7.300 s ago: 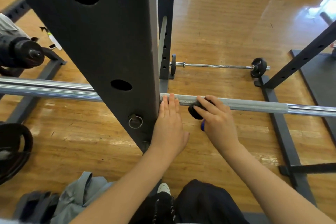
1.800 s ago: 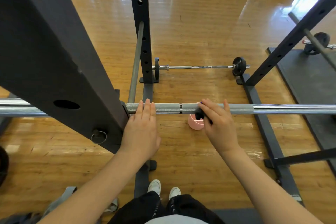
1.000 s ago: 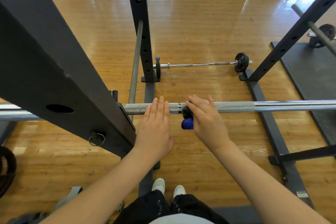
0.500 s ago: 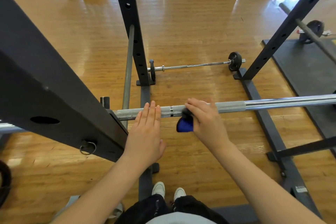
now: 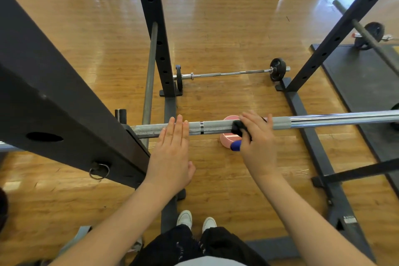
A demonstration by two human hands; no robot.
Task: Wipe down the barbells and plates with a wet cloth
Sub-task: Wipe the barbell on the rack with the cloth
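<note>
A steel barbell (image 5: 216, 127) lies racked across the middle of the view, knurled grey in the centre and shiny chrome to the right. My left hand (image 5: 172, 153) rests flat on the knurled part, fingers straight over the bar. My right hand (image 5: 257, 142) grips a dark cloth with a blue edge (image 5: 237, 136) and presses it round the bar just right of the centre ring. A second barbell (image 5: 228, 74) with small black plates (image 5: 277, 69) lies on the floor behind.
A thick black rack beam (image 5: 64, 101) crosses the left foreground, with black uprights (image 5: 154, 28) behind and at right (image 5: 336, 34). A pink bowl (image 5: 228, 142) stands on the wooden floor under the bar. Black floor rails (image 5: 311, 136) and a dark mat (image 5: 362, 80) lie to the right.
My right hand has slid the cloth rightward along the knurled bar, uncovering the pink bowl below. My left hand stays flat on the bar.
</note>
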